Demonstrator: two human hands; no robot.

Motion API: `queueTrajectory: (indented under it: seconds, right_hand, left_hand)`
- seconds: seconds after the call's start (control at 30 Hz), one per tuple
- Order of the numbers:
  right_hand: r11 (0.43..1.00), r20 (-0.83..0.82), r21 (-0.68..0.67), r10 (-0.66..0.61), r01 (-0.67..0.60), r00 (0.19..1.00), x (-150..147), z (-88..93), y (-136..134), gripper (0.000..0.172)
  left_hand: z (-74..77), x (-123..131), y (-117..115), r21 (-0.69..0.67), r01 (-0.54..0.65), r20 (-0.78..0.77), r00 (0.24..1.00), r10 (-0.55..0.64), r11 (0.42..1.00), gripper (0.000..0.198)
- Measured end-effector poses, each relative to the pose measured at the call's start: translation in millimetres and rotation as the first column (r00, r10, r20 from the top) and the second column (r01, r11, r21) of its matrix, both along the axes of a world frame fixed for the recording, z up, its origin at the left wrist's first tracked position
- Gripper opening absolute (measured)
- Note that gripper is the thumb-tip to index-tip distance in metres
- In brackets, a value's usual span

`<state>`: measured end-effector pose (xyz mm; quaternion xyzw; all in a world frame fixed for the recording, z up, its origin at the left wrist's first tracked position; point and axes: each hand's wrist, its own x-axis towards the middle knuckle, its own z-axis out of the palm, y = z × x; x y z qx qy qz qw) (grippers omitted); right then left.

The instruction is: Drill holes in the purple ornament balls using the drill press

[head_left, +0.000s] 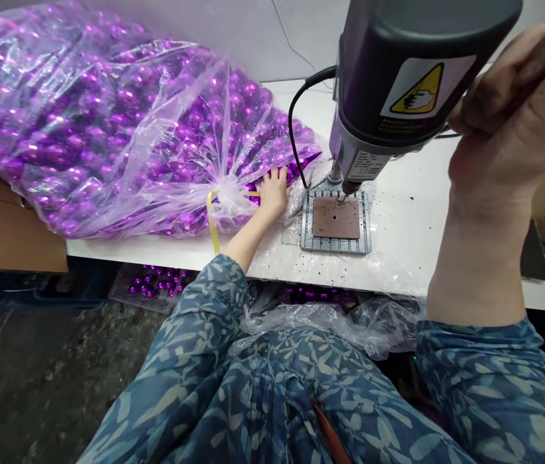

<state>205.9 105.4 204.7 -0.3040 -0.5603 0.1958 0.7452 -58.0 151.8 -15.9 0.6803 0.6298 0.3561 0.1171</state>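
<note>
As left hand (275, 191) rests alongside | bagged balls (127, 101) | purple, faceted (mirror-shiny)

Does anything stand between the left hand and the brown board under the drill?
Yes: crumpled clear plastic lies between the left hand and the grey base carrying the brown board. A black cable dips nearby.

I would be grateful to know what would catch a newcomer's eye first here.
The big clear bag of shiny purple balls fills the upper left, the left hand beside its gathered neck. The black drill press looms toward the upper right, bearing a warning label. Below, a brown board lies on its grey base.
</note>
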Motion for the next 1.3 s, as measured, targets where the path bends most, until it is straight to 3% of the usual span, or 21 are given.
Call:
queueTrajectory:
  seconds: [0.07, 0.2, 0.33, 0.5, 0.6, 0.67, 0.73, 0.83, 1.0, 1.3]
  right_hand:
    - [0.999, -0.053, 0.019, 0.052, -0.051, 0.997, 3, -1.4, 2, 0.066]
    - [0.996, -0.087, 0.051, 0.080, -0.076, 0.993, 3, -2.3, 5, 0.064]
    - [0.986, -0.112, 0.130, 0.118, -0.103, 0.987, -3, -0.5, 4, 0.066]
    - [0.978, -0.151, 0.193, 0.108, -0.078, 0.983, -10, 1.4, -1, 0.082]
    - [0.988, -0.149, 0.145, 0.069, -0.047, 0.986, -12, 1.8, -3, 0.078]
    - [0.992, -0.150, 0.120, 0.047, -0.029, 0.988, -13, 2.2, -3, 0.077]
    - [0.990, -0.190, 0.140, 0.037, -0.010, 0.981, -16, 2.8, -2, 0.078]
    - [0.983, -0.215, 0.183, 0.048, -0.008, 0.975, -19, 4.5, -1, 0.077]
    - [0.985, -0.105, 0.170, 0.037, -0.018, 0.994, -17, 6.9, -5, 0.080]
    - [0.985, -0.090, 0.173, 0.039, -0.023, 0.995, -17, 7.4, -7, 0.076]
  left_hand:
    - [-4.6, -3, 12, -0.001, 0.038, 0.076, 0.996, -0.037, 0.999, 0.052]
    - [-11.4, -5, 10, 0.025, 0.117, 0.242, 0.963, -0.120, 0.993, 0.046]
    - [1.2, -9, -5, 0.033, 0.150, 0.323, 0.934, -0.153, 0.988, 0.045]
    - [25.6, -12, -67, 0.059, 0.175, 0.476, 0.860, -0.182, 0.983, 0.056]
    - [24.4, 3, -106, 0.047, 0.324, 0.535, 0.791, -0.298, 0.945, 0.063]
    - [17.7, 18, -117, 0.009, 0.444, 0.551, 0.746, -0.376, 0.896, 0.064]
    - [10.2, 32, -114, -0.034, 0.509, 0.581, 0.711, -0.397, 0.860, 0.062]
    - [2.7, 47, -96, -0.079, 0.506, 0.637, 0.688, -0.347, 0.859, 0.052]
    - [4.7, 58, -76, -0.141, 0.494, 0.629, 0.714, -0.307, 0.858, 0.043]
    - [21.0, 68, -83, -0.079, 0.471, 0.329, 0.845, -0.423, 0.879, 0.049]
